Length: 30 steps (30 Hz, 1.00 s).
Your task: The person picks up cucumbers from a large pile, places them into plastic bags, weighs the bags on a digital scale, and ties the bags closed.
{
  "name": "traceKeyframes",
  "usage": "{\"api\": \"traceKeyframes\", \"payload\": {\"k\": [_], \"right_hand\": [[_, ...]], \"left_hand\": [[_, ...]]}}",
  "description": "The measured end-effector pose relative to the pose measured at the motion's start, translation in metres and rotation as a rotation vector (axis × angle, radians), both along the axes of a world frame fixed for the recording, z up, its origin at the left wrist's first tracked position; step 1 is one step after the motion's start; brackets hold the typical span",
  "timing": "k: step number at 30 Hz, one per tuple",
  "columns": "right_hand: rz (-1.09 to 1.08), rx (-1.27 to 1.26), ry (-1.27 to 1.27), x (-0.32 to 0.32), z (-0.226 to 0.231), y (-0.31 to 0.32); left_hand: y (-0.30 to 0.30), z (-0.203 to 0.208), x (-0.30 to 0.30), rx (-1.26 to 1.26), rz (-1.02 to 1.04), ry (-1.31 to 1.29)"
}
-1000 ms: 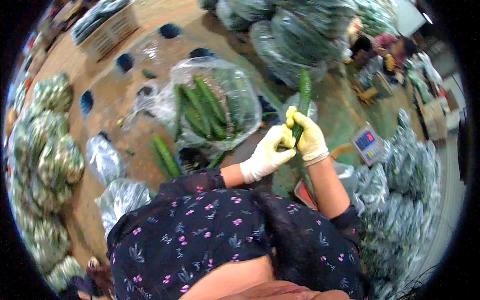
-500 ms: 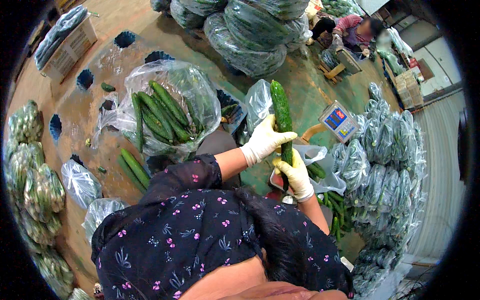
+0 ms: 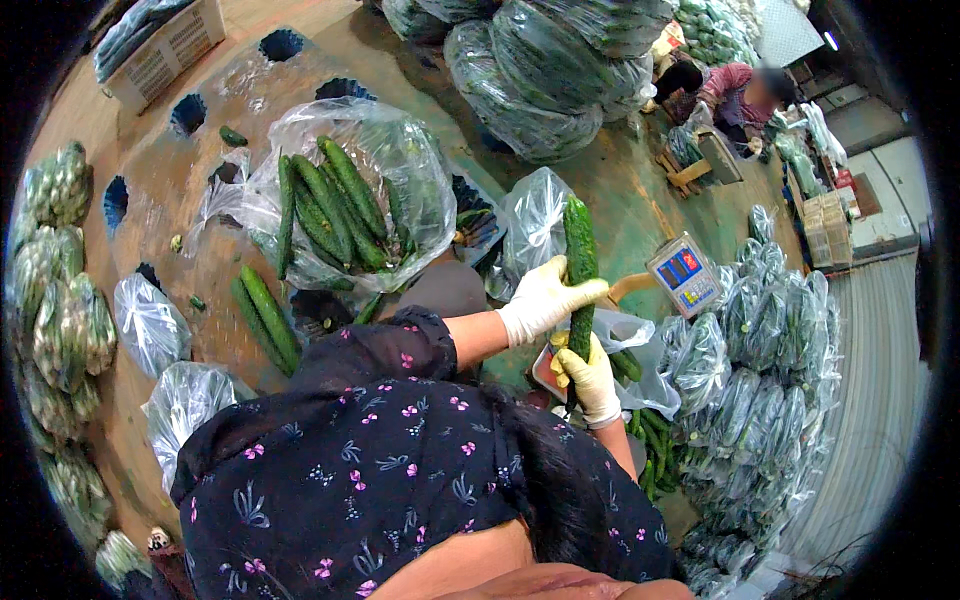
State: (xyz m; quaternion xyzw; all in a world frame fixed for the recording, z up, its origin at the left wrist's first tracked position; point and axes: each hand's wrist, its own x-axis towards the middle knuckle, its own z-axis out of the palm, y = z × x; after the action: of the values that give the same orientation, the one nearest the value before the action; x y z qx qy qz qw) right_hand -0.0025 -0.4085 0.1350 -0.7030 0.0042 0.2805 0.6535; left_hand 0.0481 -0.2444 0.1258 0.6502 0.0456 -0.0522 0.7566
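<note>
Both my hands wear pale gloves and grip one long dark green cucumber (image 3: pixel 580 235) with bumpy skin. My left hand (image 3: pixel 543 300) is closed round its middle from the left, thumb across the front. Lower down, my right hand (image 3: pixel 592 382) wraps its near end. Just right of them, a white plastic bag (image 3: pixel 648 360) with cucumbers inside sits by a scale, partly hidden by my right hand. The scale's display (image 3: pixel 684 275) is lit. To the left, a large open clear bag (image 3: pixel 425 190) holds several loose cucumbers (image 3: pixel 345 205).
Two cucumbers (image 3: pixel 265 318) lie beside my left arm. Tied clear bags (image 3: pixel 150 325) are at the left, and packed bags (image 3: pixel 770 390) are stacked along the right. Large filled sacks (image 3: pixel 545 75) stand ahead. Another person (image 3: pixel 735 100) works at the far right.
My view has shifted, so the surroundings sit differently in the picture. The cucumber stays in both hands, with much the same hold.
</note>
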Motion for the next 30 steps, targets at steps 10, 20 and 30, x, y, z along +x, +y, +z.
{"api": "traceKeyframes", "payload": {"k": [10,20,30], "right_hand": [[0.003,-0.002,0.014,0.0,0.003,0.004],[-0.043,-0.053,0.01,-0.001,0.004,-0.002],[-0.043,-0.077,0.021,-0.008,0.009,0.007]], "left_hand": [[0.016,-0.022,0.023,-0.012,-0.055,0.195],[0.011,-0.032,0.03,-1.067,-0.318,0.071],[0.005,-0.032,0.017,-1.106,-0.35,-0.071]]}}
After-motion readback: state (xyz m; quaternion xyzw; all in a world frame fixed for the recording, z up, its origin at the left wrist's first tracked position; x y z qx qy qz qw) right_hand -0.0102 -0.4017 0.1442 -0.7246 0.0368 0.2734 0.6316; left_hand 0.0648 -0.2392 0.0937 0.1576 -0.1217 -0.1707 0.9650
